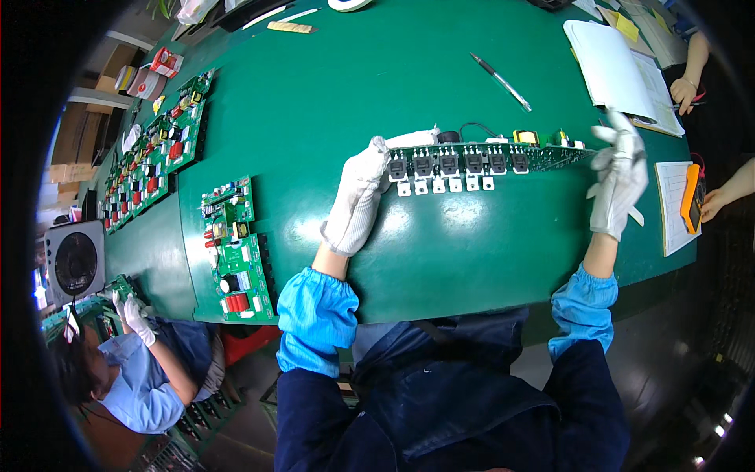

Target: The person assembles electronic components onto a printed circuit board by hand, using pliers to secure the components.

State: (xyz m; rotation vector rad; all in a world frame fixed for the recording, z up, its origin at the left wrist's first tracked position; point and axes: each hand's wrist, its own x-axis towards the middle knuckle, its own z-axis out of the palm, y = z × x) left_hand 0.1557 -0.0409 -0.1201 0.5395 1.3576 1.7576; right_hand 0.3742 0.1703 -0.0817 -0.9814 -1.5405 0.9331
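Observation:
A green circuit board point(543, 160) is tilted up on its long edge in front of me. Along its near side runs a row of black transistors with metal tabs, and taller parts show behind its upper edge. My left hand point(364, 185), in a white glove, grips the board's left end, its fingers reaching behind the upper edge. Beside the right end is my right hand point(618, 179), also gloved, its fingers spread and slightly blurred. Whether those fingers touch the board I cannot tell. A small white strip point(635, 215) shows beside the right hand.
Another board point(242, 263) lies to the left, with several boards point(161, 149) lined up farther off. A pen point(502, 82) lies beyond my board. Papers point(613, 67), an orange meter point(692, 199) and another person's hands are at right. A co-worker point(145, 377) sits at lower left near a fan point(76, 261).

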